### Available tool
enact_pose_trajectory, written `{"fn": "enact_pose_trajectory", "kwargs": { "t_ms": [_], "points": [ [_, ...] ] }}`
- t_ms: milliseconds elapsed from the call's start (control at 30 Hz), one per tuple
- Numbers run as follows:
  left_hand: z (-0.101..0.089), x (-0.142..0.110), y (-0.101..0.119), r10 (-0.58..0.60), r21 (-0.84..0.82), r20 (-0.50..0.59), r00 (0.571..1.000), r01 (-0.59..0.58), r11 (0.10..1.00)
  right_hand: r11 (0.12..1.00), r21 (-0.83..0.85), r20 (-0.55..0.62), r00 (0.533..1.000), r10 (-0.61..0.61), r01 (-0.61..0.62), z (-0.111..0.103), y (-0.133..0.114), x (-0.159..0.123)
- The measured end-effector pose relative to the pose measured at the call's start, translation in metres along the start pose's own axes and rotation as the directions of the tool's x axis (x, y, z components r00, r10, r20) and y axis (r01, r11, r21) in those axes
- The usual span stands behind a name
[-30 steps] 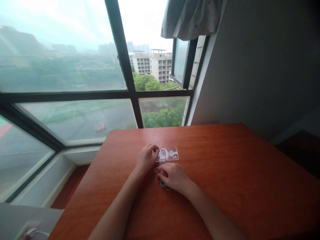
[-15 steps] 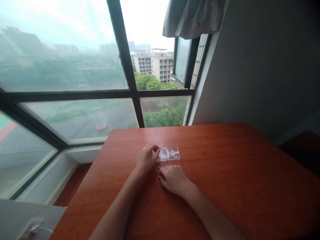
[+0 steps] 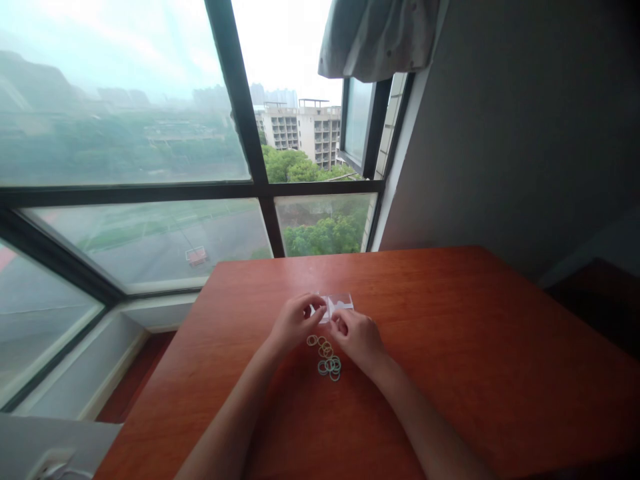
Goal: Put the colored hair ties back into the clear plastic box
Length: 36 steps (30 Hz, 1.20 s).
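A small clear plastic case lies on the reddish wooden table, partly covered by both hands. My left hand rests at the case's left end, its fingers curled onto it. My right hand is closed at the case's near edge, fingertips pinched together; what they pinch is too small to name. Several small rubber bands, tan and pale blue-green, lie loose on the table just in front of the hands.
A large window with dark frames runs along the table's far and left side. A grey wall stands at the right. A curtain hangs bunched up above. The floor drops away at the table's left edge.
My right hand has lifted off the rubber bands and moved up to the case, leaving the bands uncovered. My left hand stays at the case's left end.
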<state>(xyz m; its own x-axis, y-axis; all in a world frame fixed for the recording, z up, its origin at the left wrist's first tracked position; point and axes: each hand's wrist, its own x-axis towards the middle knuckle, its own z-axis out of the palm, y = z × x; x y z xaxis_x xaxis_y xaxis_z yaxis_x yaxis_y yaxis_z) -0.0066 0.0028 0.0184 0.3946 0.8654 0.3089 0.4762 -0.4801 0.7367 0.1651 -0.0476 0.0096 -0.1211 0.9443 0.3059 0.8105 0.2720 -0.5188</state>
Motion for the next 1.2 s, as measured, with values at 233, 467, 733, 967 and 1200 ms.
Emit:
{"fn": "enact_pose_trajectory", "kwargs": {
  "t_ms": [233, 467, 733, 967, 1200],
  "points": [
    [0.001, 0.000, 0.009, 0.063, -0.070, 0.148, 0.987, -0.053, 0.996, 0.999, 0.023, -0.124, 0.991, 0.042, -0.039, 0.003, 0.008, 0.001],
    [0.005, 0.001, -0.001, 0.015, 0.045, 0.013, 1.000, -0.016, 0.999, 0.999, 0.042, -0.111, 0.994, 0.022, -0.017, 0.003, 0.005, 0.001],
    [0.000, 0.003, -0.011, -0.066, 0.299, -0.168, 0.984, 0.115, 0.947, 1.000, 0.006, -0.045, 0.999, 0.000, 0.000, 0.002, 0.002, -0.001],
    [0.001, 0.003, -0.010, -0.093, 0.381, -0.161, 0.983, 0.149, 0.912, 1.000, -0.025, 0.061, 0.998, 0.008, -0.006, 0.000, 0.003, -0.001],
    [-0.004, 0.002, -0.013, -0.070, 0.369, -0.153, 0.986, 0.122, 0.921, 0.998, 0.063, 0.158, 0.987, -0.023, 0.013, -0.005, 0.002, -0.001]
  ]
}}
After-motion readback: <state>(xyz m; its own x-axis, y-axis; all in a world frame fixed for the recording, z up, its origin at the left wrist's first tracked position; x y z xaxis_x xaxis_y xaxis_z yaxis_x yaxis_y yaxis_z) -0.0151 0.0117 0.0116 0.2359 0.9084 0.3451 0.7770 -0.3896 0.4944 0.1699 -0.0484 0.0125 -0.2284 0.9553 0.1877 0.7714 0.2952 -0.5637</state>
